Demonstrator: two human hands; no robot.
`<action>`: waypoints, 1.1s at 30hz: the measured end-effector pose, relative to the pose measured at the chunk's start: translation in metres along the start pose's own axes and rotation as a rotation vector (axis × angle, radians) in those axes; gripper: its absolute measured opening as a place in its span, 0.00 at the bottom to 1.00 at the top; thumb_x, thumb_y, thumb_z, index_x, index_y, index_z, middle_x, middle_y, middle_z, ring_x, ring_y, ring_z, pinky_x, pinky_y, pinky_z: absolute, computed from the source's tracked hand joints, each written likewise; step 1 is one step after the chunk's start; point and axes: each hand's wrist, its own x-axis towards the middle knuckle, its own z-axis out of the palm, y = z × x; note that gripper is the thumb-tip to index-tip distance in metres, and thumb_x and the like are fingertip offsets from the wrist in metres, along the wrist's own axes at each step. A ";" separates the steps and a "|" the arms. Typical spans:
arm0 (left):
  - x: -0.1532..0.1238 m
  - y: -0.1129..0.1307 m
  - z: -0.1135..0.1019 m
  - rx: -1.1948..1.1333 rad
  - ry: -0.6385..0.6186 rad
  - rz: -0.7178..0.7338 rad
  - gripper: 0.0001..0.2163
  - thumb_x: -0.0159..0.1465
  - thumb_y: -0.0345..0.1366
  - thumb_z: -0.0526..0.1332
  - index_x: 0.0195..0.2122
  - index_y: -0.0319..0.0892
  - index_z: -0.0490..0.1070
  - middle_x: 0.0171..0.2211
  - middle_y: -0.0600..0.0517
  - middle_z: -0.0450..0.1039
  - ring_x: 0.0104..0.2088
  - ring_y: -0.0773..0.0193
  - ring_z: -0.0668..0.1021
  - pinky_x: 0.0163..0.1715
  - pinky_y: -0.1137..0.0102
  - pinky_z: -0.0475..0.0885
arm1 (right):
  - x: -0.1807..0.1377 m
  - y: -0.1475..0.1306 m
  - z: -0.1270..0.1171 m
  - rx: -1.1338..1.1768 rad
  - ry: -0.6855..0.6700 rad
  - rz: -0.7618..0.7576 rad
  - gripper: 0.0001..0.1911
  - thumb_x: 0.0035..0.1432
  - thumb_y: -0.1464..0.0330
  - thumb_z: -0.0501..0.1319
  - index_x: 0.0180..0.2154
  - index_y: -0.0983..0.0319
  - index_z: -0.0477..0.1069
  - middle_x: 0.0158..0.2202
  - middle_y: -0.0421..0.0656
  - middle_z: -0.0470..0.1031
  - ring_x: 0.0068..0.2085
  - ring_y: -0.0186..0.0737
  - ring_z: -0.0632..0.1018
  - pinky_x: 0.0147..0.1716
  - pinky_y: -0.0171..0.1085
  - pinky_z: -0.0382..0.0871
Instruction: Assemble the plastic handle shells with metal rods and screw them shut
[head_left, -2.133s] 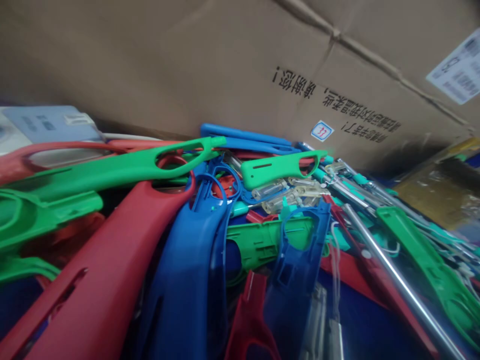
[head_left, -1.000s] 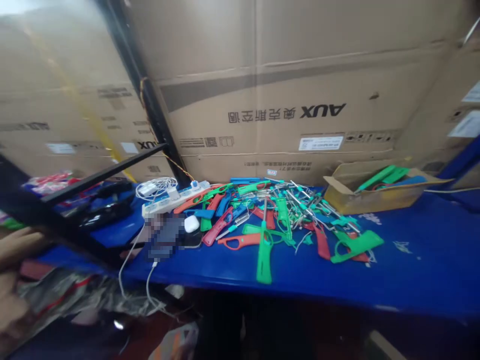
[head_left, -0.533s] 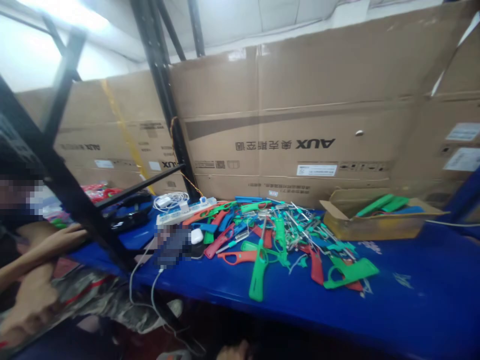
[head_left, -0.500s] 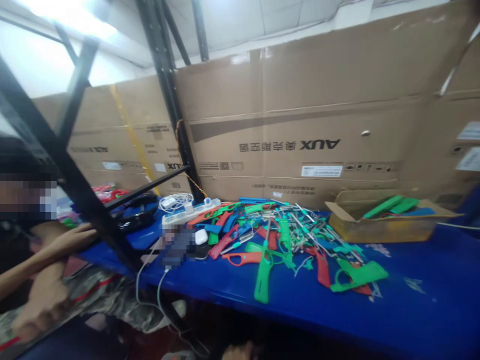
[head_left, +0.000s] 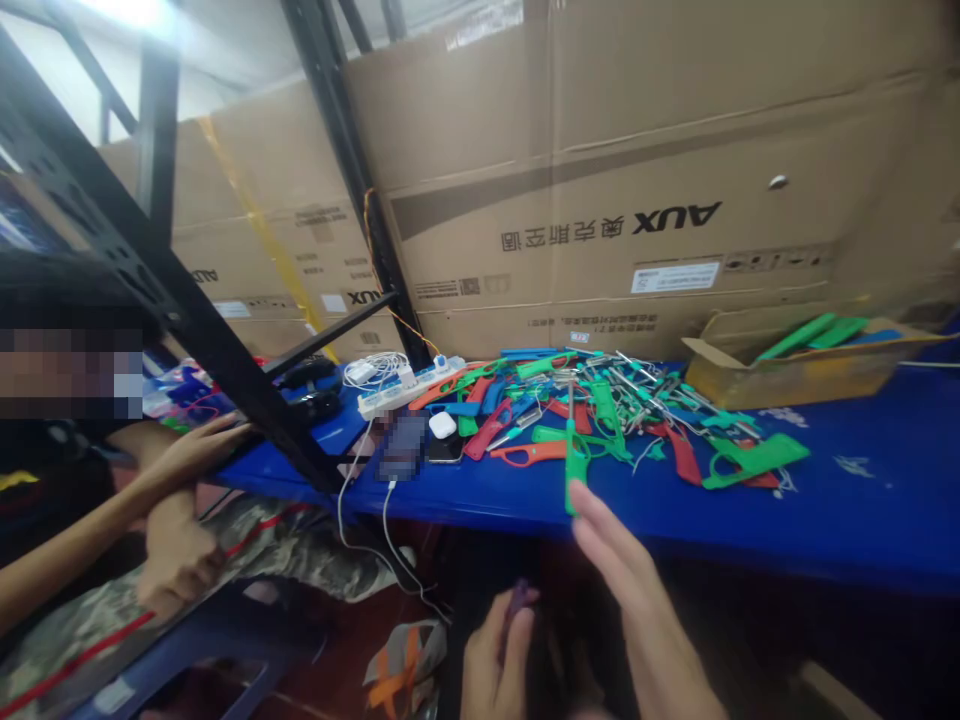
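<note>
My left hand is low in the middle, below the table edge, fingers curled around a small dark purple thing too blurred to name. Higher and to its right, my right hand reaches up with its fingers stretched out. Its fingertips overlap the lower end of a green long-neck gas lighter; whether they touch it I cannot tell. Behind it lies a heap of gun-shaped lighters and loose parts, among them an orange lighter, a red lighter and another green lighter. Thin metal tubes are mixed in.
On the blue table stands an open cardboard box with green and blue pieces. A power strip, phone and white case lie left. A black rack post separates me from a seated person's arm.
My right hand has come into view and reaches up to the green lighter. My left hand has risen further into view. The camera has tilted down, and the table scene has shifted.
</note>
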 end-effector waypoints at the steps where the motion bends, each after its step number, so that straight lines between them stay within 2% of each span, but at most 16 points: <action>1: 0.002 0.014 -0.007 -0.080 0.007 0.046 0.23 0.75 0.50 0.47 0.58 0.45 0.74 0.52 0.45 0.81 0.51 0.53 0.82 0.50 0.65 0.78 | 0.006 0.003 0.001 -0.028 -0.015 0.005 0.34 0.64 0.55 0.67 0.68 0.48 0.63 0.70 0.46 0.61 0.68 0.55 0.66 0.63 0.53 0.69; 3: 0.014 0.045 -0.020 -0.200 -0.050 0.150 0.22 0.76 0.48 0.45 0.59 0.44 0.72 0.50 0.44 0.81 0.46 0.55 0.83 0.45 0.66 0.78 | 0.015 0.012 0.001 -0.084 -0.050 0.036 0.27 0.67 0.59 0.64 0.66 0.47 0.66 0.70 0.43 0.61 0.68 0.53 0.67 0.63 0.49 0.70; 5: 0.031 0.076 -0.026 -0.214 -0.182 0.301 0.20 0.76 0.44 0.45 0.53 0.44 0.74 0.43 0.44 0.83 0.36 0.58 0.83 0.37 0.68 0.77 | 0.023 0.022 -0.001 -0.123 -0.052 0.051 0.17 0.72 0.63 0.59 0.58 0.47 0.75 0.67 0.42 0.66 0.64 0.49 0.72 0.61 0.47 0.72; 7: 0.049 0.103 -0.026 -0.166 -0.261 0.458 0.18 0.76 0.40 0.46 0.44 0.43 0.76 0.36 0.45 0.82 0.34 0.59 0.82 0.35 0.69 0.75 | 0.029 0.033 -0.006 -0.141 0.035 0.031 0.14 0.72 0.64 0.57 0.52 0.49 0.79 0.64 0.43 0.69 0.62 0.47 0.74 0.60 0.46 0.72; 8: 0.058 0.113 -0.024 -0.155 -0.253 0.500 0.17 0.75 0.38 0.47 0.44 0.42 0.75 0.35 0.46 0.81 0.33 0.59 0.82 0.35 0.68 0.74 | 0.032 0.039 -0.010 -0.142 0.116 0.026 0.14 0.72 0.64 0.58 0.53 0.49 0.79 0.63 0.44 0.70 0.62 0.47 0.74 0.60 0.46 0.72; 10: 0.075 0.130 -0.020 -0.134 -0.250 0.582 0.14 0.75 0.36 0.49 0.49 0.43 0.74 0.38 0.47 0.81 0.37 0.58 0.83 0.38 0.67 0.75 | 0.038 0.051 -0.019 -0.114 0.276 0.055 0.19 0.71 0.62 0.59 0.61 0.51 0.72 0.63 0.46 0.70 0.61 0.48 0.74 0.60 0.47 0.72; 12: 0.090 0.142 -0.016 -0.122 -0.252 0.679 0.13 0.75 0.34 0.51 0.53 0.45 0.73 0.44 0.47 0.80 0.44 0.58 0.82 0.45 0.66 0.75 | 0.046 0.061 -0.028 -0.060 0.317 0.120 0.24 0.71 0.60 0.59 0.65 0.53 0.67 0.62 0.48 0.72 0.60 0.48 0.76 0.59 0.48 0.73; 15: 0.113 0.151 -0.014 -0.144 -0.278 0.790 0.12 0.75 0.35 0.55 0.55 0.47 0.73 0.50 0.47 0.78 0.52 0.58 0.78 0.53 0.65 0.72 | 0.059 0.074 -0.041 -0.019 0.279 0.168 0.18 0.70 0.57 0.60 0.56 0.57 0.76 0.54 0.48 0.79 0.53 0.49 0.80 0.56 0.47 0.75; 16: 0.120 0.150 -0.013 -0.161 -0.270 0.789 0.12 0.74 0.36 0.56 0.56 0.48 0.73 0.52 0.47 0.76 0.54 0.58 0.77 0.55 0.65 0.71 | 0.065 0.078 -0.044 -0.012 0.316 0.164 0.17 0.69 0.57 0.61 0.52 0.57 0.79 0.50 0.47 0.81 0.51 0.49 0.81 0.54 0.46 0.76; 18: 0.136 0.145 -0.011 -0.183 -0.176 0.700 0.14 0.73 0.39 0.60 0.58 0.48 0.70 0.56 0.47 0.74 0.58 0.58 0.75 0.58 0.65 0.70 | 0.076 0.089 -0.051 0.002 0.461 0.141 0.16 0.68 0.56 0.62 0.46 0.59 0.80 0.47 0.47 0.82 0.47 0.48 0.82 0.49 0.44 0.77; 20: 0.149 0.138 -0.007 -0.135 -0.046 0.517 0.17 0.72 0.43 0.61 0.60 0.47 0.67 0.55 0.47 0.74 0.57 0.57 0.76 0.56 0.64 0.70 | 0.087 0.102 -0.059 0.009 0.576 0.127 0.17 0.68 0.54 0.61 0.43 0.60 0.81 0.45 0.47 0.80 0.46 0.46 0.81 0.46 0.42 0.76; 21: 0.155 0.135 -0.004 -0.075 -0.031 0.428 0.19 0.71 0.45 0.61 0.60 0.46 0.67 0.52 0.47 0.76 0.54 0.56 0.78 0.53 0.64 0.71 | 0.092 0.108 -0.062 0.005 0.596 0.129 0.17 0.67 0.54 0.62 0.41 0.60 0.81 0.44 0.46 0.80 0.45 0.45 0.80 0.45 0.41 0.75; 24: 0.166 0.131 0.006 0.179 -0.151 0.301 0.24 0.67 0.50 0.64 0.61 0.45 0.66 0.42 0.49 0.80 0.44 0.52 0.83 0.42 0.64 0.73 | 0.101 0.122 -0.069 -0.001 0.557 0.149 0.18 0.66 0.53 0.64 0.39 0.61 0.81 0.33 0.43 0.77 0.35 0.40 0.78 0.36 0.37 0.73; 27: 0.173 0.135 0.016 0.329 -0.192 0.275 0.25 0.67 0.47 0.63 0.63 0.46 0.65 0.37 0.50 0.81 0.41 0.50 0.84 0.38 0.65 0.71 | 0.103 0.125 -0.068 0.020 0.505 0.151 0.18 0.68 0.54 0.61 0.37 0.62 0.78 0.23 0.38 0.69 0.24 0.34 0.72 0.24 0.33 0.68; 30: 0.177 0.137 0.022 0.328 -0.166 0.228 0.24 0.70 0.47 0.60 0.65 0.46 0.63 0.34 0.51 0.81 0.39 0.51 0.84 0.36 0.67 0.70 | 0.098 0.124 -0.062 0.037 0.454 0.129 0.17 0.69 0.55 0.60 0.37 0.61 0.75 0.24 0.37 0.69 0.23 0.33 0.71 0.22 0.31 0.67; 33: 0.179 0.136 0.024 0.300 -0.142 0.184 0.24 0.71 0.49 0.57 0.65 0.46 0.62 0.35 0.51 0.81 0.39 0.53 0.84 0.36 0.68 0.69 | 0.092 0.122 -0.058 0.038 0.397 0.121 0.13 0.69 0.57 0.61 0.41 0.60 0.74 0.27 0.38 0.72 0.25 0.33 0.74 0.24 0.32 0.71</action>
